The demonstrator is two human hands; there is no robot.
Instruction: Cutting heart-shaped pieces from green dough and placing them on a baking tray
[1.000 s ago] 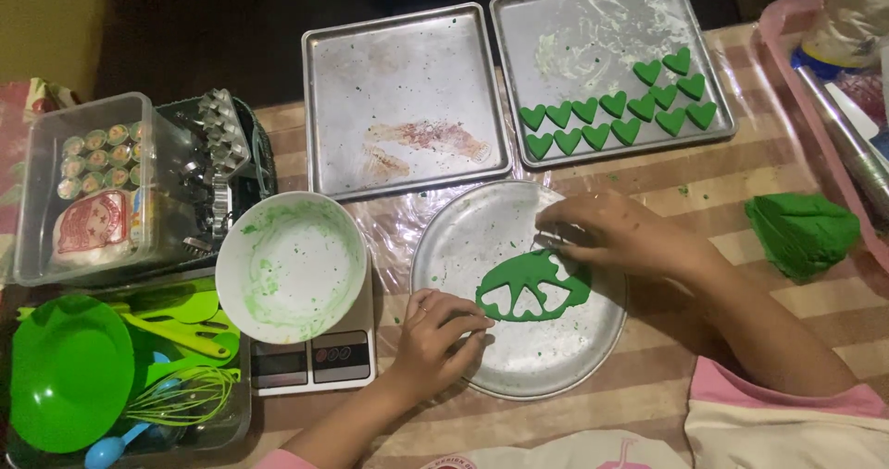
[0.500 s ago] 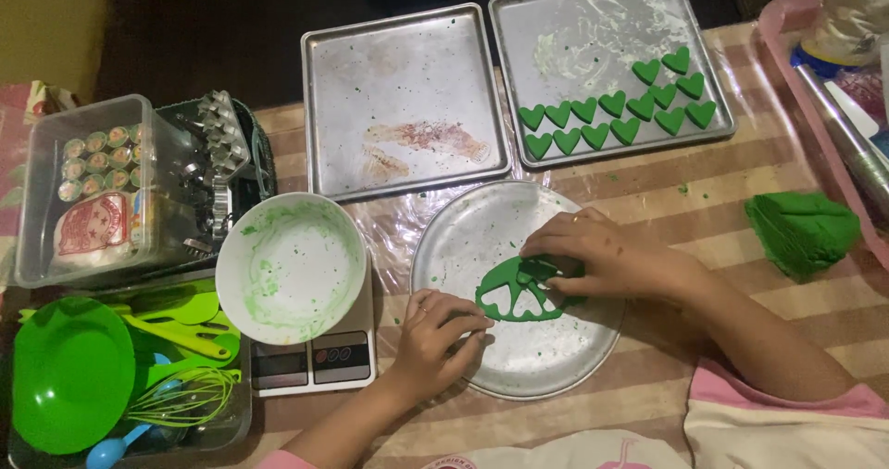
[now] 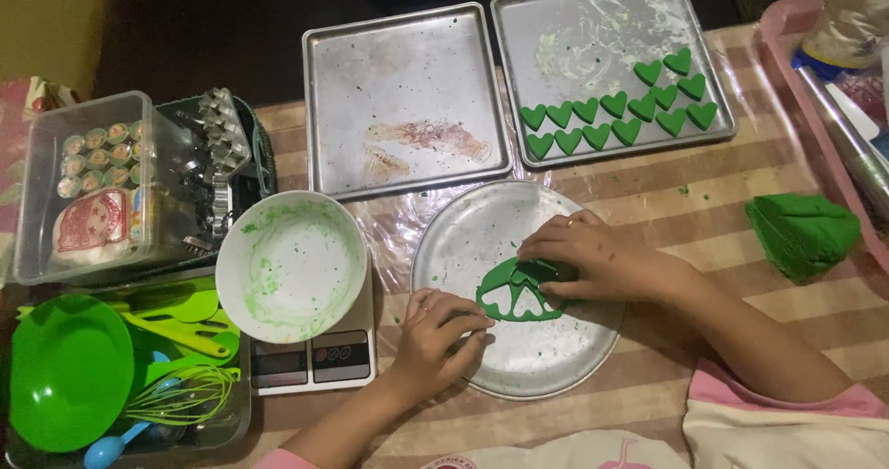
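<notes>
Steadying the round metal plate (image 3: 556, 358) with my left hand (image 3: 440, 325), fingers curled on its rim, I pinch the green dough sheet (image 3: 514, 298) with my right hand (image 3: 593, 261). It looks soft and tearable, so I grip its thicker edge.

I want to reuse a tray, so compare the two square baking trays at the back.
The left tray holds no dough, only a brownish smear and green specks. The right tray carries rows of green heart cutouts and a greenish smear. Both are square, metal and rimmed, lying flat side by side.
</notes>
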